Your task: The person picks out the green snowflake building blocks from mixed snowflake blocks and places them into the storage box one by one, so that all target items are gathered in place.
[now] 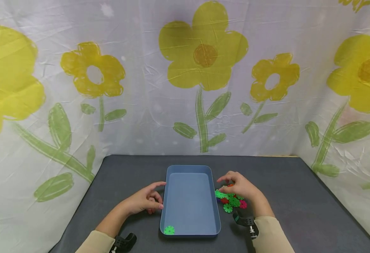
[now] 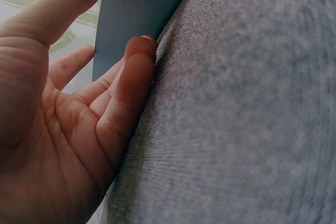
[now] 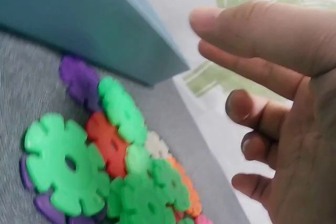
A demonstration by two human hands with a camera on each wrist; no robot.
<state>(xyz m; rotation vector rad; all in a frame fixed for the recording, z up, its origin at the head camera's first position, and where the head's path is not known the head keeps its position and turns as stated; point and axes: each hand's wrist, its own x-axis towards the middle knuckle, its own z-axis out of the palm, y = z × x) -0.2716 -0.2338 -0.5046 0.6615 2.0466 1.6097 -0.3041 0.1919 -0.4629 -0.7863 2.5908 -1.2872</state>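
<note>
At lower centre, the left hand [image 1: 144, 201], thumb and forefinger spread, meets the blue tray [image 1: 189, 200]; right of it, the right hand [image 1: 240, 187], fingers parted, hovers over slotted flower discs [image 1: 234, 201]

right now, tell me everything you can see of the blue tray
The blue tray is a shallow rectangle with rounded corners, a flat floor and low raised walls, smooth and plastic-looking. It sits flat on the dark grey table, its long sides running away from the person. One green notched disc lies inside, in the near left corner. The left hand is at its left wall, fingertips apparently touching.
</note>
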